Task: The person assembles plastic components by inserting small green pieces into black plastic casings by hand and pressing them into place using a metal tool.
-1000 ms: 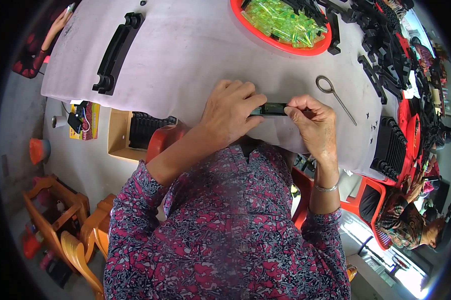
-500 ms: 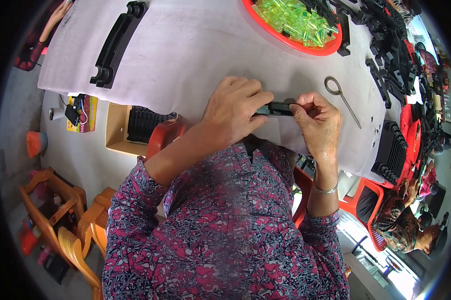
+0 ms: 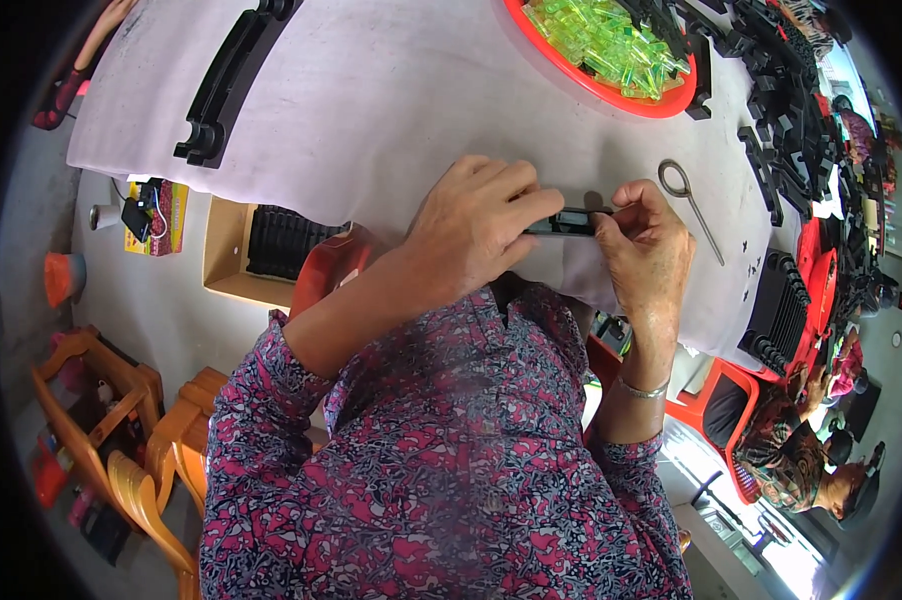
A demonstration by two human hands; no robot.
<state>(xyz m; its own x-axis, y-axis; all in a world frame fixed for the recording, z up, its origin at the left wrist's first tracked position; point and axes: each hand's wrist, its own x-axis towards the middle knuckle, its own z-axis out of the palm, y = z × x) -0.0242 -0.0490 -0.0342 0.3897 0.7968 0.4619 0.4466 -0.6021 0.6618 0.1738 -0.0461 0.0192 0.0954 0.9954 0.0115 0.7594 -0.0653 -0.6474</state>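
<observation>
Here I list one dark narrow piece (image 3: 571,222), positioned over the near edge of the worktop (image 3: 391,110), long axis running left to right. Left hand (image 3: 483,220): thumb and fingers grasping its left end; right hand (image 3: 651,250): pinching its right end. Beyond the right hand: one ring-ended metal rod (image 3: 700,216).

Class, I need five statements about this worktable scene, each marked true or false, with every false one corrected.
1. The left hand and right hand both hold a small dark piece. True.
2. The ring-ended metal rod lies left of both hands. False: it lies to their right.
3. A bracelet circles the right wrist. True.
4. The red basin holds only blue pieces. False: it holds yellow-green translucent pieces and some black parts.
5. The cardboard box has black items inside. True.
</observation>
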